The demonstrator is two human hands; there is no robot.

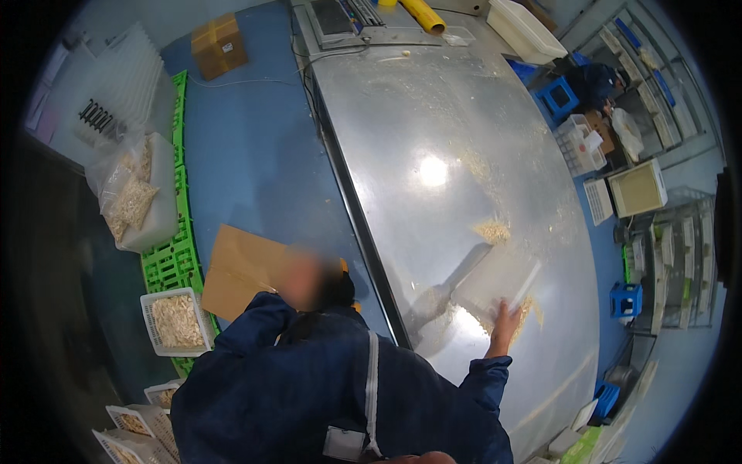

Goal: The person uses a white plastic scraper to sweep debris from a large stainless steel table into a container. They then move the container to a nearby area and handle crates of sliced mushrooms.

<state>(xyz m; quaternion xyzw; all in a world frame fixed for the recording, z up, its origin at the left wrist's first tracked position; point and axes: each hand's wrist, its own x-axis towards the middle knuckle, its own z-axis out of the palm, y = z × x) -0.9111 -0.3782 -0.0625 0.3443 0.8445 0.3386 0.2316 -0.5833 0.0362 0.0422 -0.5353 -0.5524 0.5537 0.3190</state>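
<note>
On the metal worktop (400, 133), my right hand (505, 325) grips the near edge of a translucent plastic sheet or shallow container (493, 278); which of the two, I cannot tell. Pale flaky crumbs (530, 316) lie around that hand and under the plastic's near edge. A small heap of yellowish crumbs (493, 231) sits just beyond its far side. My left sleeve (255, 325) bends in front of my body, beside the table. A blurred patch covers the sleeve's end, so the left hand's shape and hold are hidden. Below it, a brown cardboard sheet (240, 267) lies at floor level.
Green plastic pallets (168, 264) run along the left, bearing a white basket (146, 325) of pale slices and a white tub (156, 223) with bagged flakes. A machine (330, 26) stands at the table's far end. A co-worker (597, 84) bends near shelving, far right.
</note>
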